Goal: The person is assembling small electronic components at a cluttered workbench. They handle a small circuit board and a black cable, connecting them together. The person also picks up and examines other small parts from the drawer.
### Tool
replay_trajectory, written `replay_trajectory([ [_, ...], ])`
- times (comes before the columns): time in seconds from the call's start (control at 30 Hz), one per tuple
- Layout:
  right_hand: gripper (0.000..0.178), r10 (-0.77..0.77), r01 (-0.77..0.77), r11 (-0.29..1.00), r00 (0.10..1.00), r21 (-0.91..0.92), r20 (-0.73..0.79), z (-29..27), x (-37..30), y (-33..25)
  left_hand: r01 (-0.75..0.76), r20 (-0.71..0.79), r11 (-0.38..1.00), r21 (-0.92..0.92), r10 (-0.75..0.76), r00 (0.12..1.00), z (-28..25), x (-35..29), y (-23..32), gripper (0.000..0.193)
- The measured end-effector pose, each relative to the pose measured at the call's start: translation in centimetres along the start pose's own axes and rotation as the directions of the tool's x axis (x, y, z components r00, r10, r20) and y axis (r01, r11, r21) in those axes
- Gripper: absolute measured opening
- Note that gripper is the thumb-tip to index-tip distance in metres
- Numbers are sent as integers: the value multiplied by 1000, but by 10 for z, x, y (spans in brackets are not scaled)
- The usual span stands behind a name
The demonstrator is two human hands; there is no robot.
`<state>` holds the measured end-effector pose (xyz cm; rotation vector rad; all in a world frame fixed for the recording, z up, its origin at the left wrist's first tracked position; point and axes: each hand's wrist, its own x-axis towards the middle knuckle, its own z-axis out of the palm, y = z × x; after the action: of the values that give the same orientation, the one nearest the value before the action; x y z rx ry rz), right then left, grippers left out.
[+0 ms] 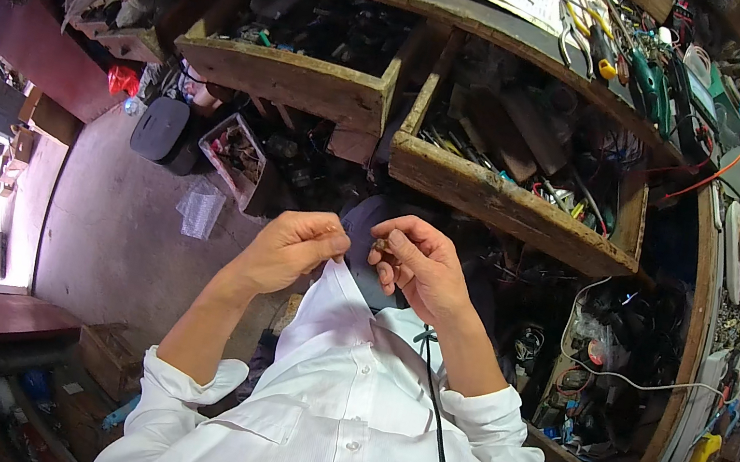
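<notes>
- Holding a small brownish part (380, 246) at frame centre, the right hand (422, 269) has its fingertips pinched together on it, just above the white shirt (341, 402).
- Beside it, the left hand (294, 248) has its fingers curled closed near the part; I cannot tell if they grip anything.
- This looks like fine work on the part, which seems to need both hands steady and close.
- The part is tiny, dark and mostly hidden.
- Two open wooden drawers (492, 203) of tools sit above.

Cluttered workshop: tool-filled wooden drawers (502, 204), pliers (568, 29)
</notes>
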<state>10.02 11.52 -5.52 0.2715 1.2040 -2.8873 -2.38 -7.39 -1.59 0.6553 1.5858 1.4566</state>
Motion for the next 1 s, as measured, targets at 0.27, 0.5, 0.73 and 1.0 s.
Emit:
replay_trajectory([
  [0.27, 21, 70, -69, 997, 997, 40, -21, -5, 0, 5, -253, -220, 924, -286, 194, 956, -14, 2, 2, 29],
  [0.5, 17, 116, -111, 988, 993, 103, -36, -11, 3, 12, -446, -298, 776, -446, 341, 892, -31, -3, 13, 36],
  [0.73, 13, 66, -61, 992, 997, 107, -41, -12, 11, 17, -475, -325, 748, -464, 355, 876, -40, -14, 34, 31],
  [1.0, 14, -23, 20, 999, 990, -26, -139, -18, 8, 13, -595, -487, 782, -186, 453, 747, -94, -35, 59, 24],
])
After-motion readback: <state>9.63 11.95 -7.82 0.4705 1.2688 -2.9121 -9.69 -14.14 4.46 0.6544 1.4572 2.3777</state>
